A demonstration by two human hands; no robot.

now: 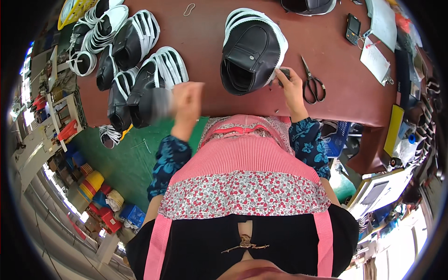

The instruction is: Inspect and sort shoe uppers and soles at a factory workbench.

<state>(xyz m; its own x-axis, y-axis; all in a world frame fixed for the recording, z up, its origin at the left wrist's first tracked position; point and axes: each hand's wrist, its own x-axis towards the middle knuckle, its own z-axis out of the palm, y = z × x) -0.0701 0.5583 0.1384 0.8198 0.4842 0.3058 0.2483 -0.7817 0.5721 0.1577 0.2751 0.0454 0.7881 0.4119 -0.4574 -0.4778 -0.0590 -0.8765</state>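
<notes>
On the brown table before me stands a stack of black shoe uppers with white edges (252, 49). My right hand (291, 88) is at its right side, fingers closed on a small dark object (283, 74) whose kind I cannot make out. My left hand (185, 105) is smeared by motion beside more black-and-white uppers (151, 86) on the left. A grey-white blur (162, 101) lies at its fingers, so whether they hold something is unclear. Black-handled scissors (313, 84) lie just right of my right hand.
Further uppers (132, 39) lie along the table's left side, near a yellow basket (77, 10). A handheld device (353, 29) and a clipboard with paper (375, 58) are at the far right. A thin loop (189, 9) lies at the back. Below the table's right edge is a blue basket (338, 140).
</notes>
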